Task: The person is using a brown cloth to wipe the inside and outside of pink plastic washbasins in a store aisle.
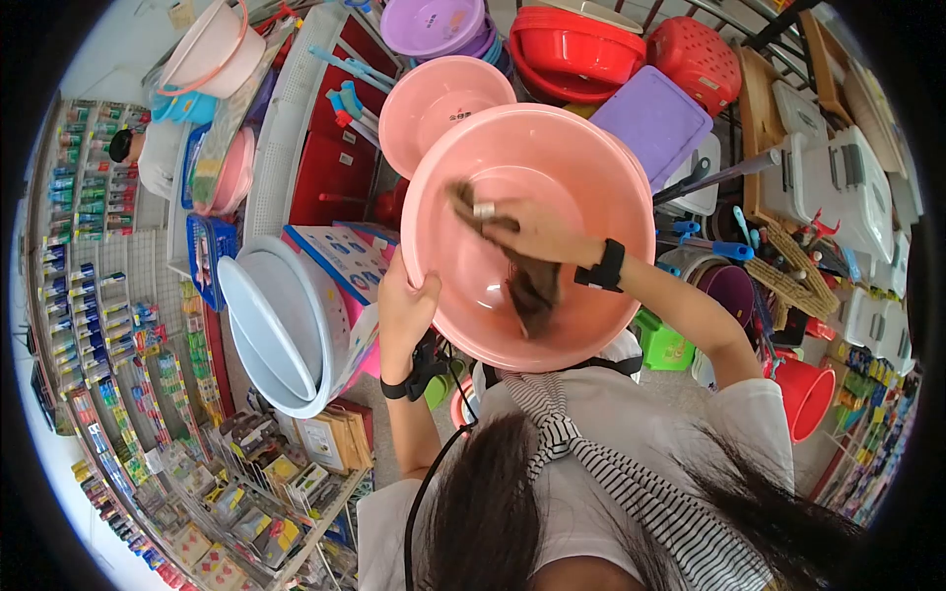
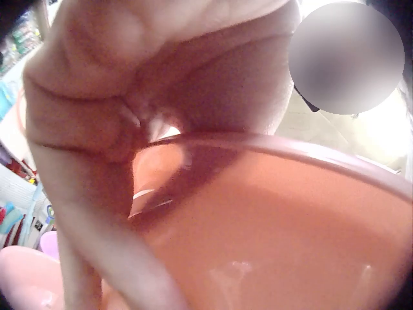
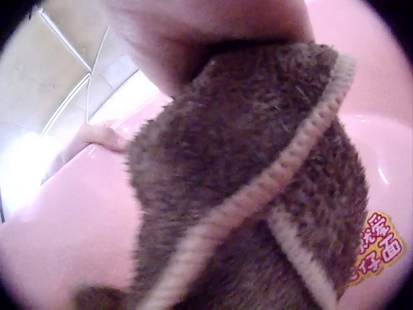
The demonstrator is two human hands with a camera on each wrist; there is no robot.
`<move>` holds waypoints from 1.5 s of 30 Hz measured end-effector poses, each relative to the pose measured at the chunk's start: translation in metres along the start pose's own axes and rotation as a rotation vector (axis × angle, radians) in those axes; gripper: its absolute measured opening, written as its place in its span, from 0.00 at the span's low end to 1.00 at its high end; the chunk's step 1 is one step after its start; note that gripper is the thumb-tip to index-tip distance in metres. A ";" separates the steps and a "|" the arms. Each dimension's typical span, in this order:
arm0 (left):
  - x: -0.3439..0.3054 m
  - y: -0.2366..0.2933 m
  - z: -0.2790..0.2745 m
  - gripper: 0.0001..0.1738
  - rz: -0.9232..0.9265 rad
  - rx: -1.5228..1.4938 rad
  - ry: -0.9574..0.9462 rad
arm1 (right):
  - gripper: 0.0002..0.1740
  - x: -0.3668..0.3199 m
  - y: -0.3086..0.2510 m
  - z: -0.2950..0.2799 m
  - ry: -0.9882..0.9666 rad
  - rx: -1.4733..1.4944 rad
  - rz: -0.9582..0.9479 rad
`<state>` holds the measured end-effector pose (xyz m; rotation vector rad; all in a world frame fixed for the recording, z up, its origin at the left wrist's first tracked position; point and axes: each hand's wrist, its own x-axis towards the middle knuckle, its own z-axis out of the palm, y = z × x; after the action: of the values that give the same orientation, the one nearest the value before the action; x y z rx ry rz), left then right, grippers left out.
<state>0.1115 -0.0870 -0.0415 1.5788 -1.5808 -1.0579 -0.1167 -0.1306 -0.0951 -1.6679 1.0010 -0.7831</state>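
A large pink basin (image 1: 601,212) is held up in front of the person's chest, its inside facing the head camera. The left hand (image 1: 406,307) grips its near-left rim; in the left wrist view, the fingers (image 2: 97,213) run down beside the basin wall (image 2: 290,219). Inside the basin, the right hand (image 1: 542,234) holds a bunched brown cloth (image 1: 534,291), part of which hangs below the fingers. Close up in the right wrist view, the cloth (image 3: 213,142) is fuzzy with a lighter stitched edge and hides most of the right hand's fingers.
A smaller pink basin (image 1: 434,108) and red basins (image 1: 576,49) lie beyond. Pale blue tubs (image 1: 271,325) stand at left, a red bucket (image 1: 803,394) at right. Shelves of packaged goods (image 1: 99,325) line the left. A purple lid (image 1: 650,123) is behind the basin.
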 end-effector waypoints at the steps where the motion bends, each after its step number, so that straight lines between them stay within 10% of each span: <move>1: 0.000 0.002 0.001 0.23 0.002 -0.002 -0.004 | 0.18 0.005 0.002 -0.003 0.004 -0.003 0.002; 8: 0.000 0.016 0.009 0.23 0.031 0.031 -0.003 | 0.12 0.015 0.033 0.014 0.157 -0.498 0.093; 22: -0.004 -0.003 0.009 0.22 -0.026 -0.030 0.036 | 0.23 -0.022 0.024 0.006 -0.993 -0.208 0.124; 26: -0.007 0.001 0.006 0.26 -0.104 0.000 -0.017 | 0.20 -0.024 -0.019 -0.041 -0.669 0.220 0.315; 31: -0.012 0.006 0.014 0.22 0.019 0.052 0.055 | 0.12 -0.009 -0.080 -0.040 0.298 0.251 0.002; 36: -0.020 0.047 0.018 0.19 0.068 0.044 0.071 | 0.10 0.014 -0.106 -0.043 0.479 -0.010 0.138; 38: -0.023 0.054 0.020 0.18 0.145 0.047 0.105 | 0.09 0.020 -0.093 -0.032 0.669 -0.306 -0.116; 45: -0.024 0.054 0.018 0.18 0.104 0.069 0.105 | 0.18 -0.004 -0.112 0.003 0.310 -0.469 -0.281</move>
<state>0.0720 -0.0642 0.0001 1.5530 -1.6251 -0.8593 -0.0882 -0.1082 0.0112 -2.1673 1.2498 -1.0754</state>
